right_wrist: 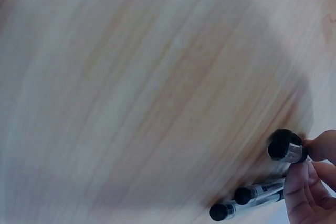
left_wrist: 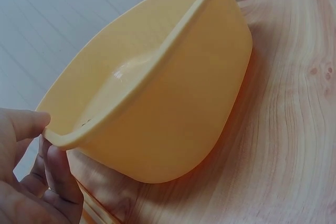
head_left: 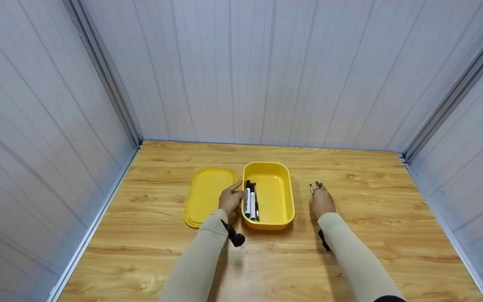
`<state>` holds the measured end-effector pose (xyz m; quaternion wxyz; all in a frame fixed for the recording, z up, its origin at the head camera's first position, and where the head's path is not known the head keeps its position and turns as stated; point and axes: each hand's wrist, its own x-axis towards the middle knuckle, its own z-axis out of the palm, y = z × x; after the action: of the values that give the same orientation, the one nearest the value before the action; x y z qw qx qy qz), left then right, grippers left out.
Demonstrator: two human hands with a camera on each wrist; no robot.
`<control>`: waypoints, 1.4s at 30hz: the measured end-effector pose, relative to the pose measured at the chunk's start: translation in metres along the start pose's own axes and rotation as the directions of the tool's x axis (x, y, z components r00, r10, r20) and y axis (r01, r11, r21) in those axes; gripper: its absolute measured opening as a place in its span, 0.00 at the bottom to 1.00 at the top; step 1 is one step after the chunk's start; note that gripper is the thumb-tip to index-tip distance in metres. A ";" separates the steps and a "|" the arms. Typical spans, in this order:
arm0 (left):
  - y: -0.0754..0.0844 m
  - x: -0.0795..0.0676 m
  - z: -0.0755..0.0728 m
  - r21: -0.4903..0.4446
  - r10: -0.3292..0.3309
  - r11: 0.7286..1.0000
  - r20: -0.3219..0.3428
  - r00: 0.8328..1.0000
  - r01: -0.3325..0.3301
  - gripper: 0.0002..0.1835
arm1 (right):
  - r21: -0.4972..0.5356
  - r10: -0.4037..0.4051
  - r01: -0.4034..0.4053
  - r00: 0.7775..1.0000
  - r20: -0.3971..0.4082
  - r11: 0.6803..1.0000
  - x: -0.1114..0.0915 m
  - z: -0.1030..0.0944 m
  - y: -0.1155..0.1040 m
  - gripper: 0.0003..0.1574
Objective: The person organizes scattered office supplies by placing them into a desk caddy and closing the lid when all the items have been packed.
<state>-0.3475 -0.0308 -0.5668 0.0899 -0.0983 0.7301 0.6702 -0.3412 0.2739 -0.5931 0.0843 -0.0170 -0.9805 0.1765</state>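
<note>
A yellow plastic box (head_left: 285, 201) stands uncovered on the table, with markers and a slim dark pen (head_left: 256, 205) lying along its left side. The markers (head_left: 253, 205) have white barrels and black ends. My left hand (head_left: 229, 199) pinches the box's left rim, digits on both sides of it in the left wrist view. To the right of the box, my right hand (head_left: 322, 202) pinches a black-ended pen (right_wrist: 287, 148) between thumb and fingers. Two more clear-barrelled pens (right_wrist: 247, 195) lie side by side on the table just beneath those fingers.
A flat yellow lid (head_left: 208, 193) lies left of the box, partly under the left hand. The wood-grain table (head_left: 162, 251) is enclosed by pale panel walls (head_left: 250, 75) at the back and both sides.
</note>
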 end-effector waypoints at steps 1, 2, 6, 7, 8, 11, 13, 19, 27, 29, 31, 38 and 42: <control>0.000 0.000 0.000 0.015 0.003 1.000 -0.002 1.000 -0.003 0.27 | 0.007 -0.007 0.007 1.000 0.004 1.000 0.000 0.000 0.001 0.06; 0.001 0.000 0.000 0.020 0.002 1.000 -0.004 1.000 -0.002 0.27 | 0.014 -0.011 0.010 1.000 0.006 1.000 0.000 0.000 0.001 0.06; 0.001 0.000 0.001 -0.001 0.001 1.000 -0.005 1.000 -0.001 0.27 | 0.039 0.003 -0.004 1.000 0.022 0.999 0.002 -0.001 0.002 0.06; 0.000 0.000 0.001 -0.009 -0.004 1.000 -0.006 1.000 0.004 0.27 | 0.043 0.007 -0.008 1.000 0.027 0.999 0.002 -0.001 0.002 0.06; 0.000 0.000 0.001 -0.017 -0.008 1.000 -0.007 1.000 0.008 0.28 | 0.048 0.012 -0.013 0.999 0.031 0.999 0.003 0.000 0.001 0.05; -0.001 0.000 0.001 -0.019 -0.015 1.000 -0.012 1.000 0.015 0.28 | 0.055 0.012 -0.014 0.999 0.039 0.998 0.003 0.000 0.001 0.04; -0.001 0.000 0.001 -0.019 -0.013 1.000 -0.013 1.000 0.012 0.28 | 0.077 0.025 -0.028 0.999 0.040 0.997 0.003 0.000 0.000 0.05; -0.003 0.000 0.001 -0.028 0.003 1.000 -0.007 1.000 -0.003 0.28 | 0.287 0.117 -0.128 0.992 0.055 0.949 0.000 -0.002 -0.002 0.13; -0.003 0.001 0.002 -0.023 0.007 1.000 -0.015 1.000 -0.007 0.28 | 0.532 0.253 -0.264 0.963 0.096 0.804 -0.004 -0.007 -0.003 0.21; -0.003 0.001 0.002 -0.024 0.020 0.999 -0.019 1.000 -0.021 0.28 | 0.562 0.279 -0.292 0.954 0.111 0.774 -0.004 -0.006 -0.002 0.21; -0.004 0.001 0.001 -0.025 0.034 0.999 -0.022 0.999 -0.035 0.27 | 0.579 0.304 -0.324 0.943 0.135 0.748 -0.005 -0.006 -0.001 0.21; -0.004 0.001 0.002 -0.041 0.035 0.999 -0.018 0.999 -0.036 0.28 | 0.610 0.342 -0.385 0.920 0.192 0.693 -0.005 -0.009 0.000 0.21; -0.003 0.000 0.002 -0.072 0.017 0.997 -0.004 1.000 -0.017 0.28 | 0.649 0.349 -0.411 0.908 0.230 0.640 -0.003 -0.009 -0.001 0.21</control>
<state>-0.3471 -0.0290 -0.5697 0.0794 -0.0965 0.7064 0.6967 -0.3369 0.2757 -0.5845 0.0046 -0.1830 -0.8218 0.5396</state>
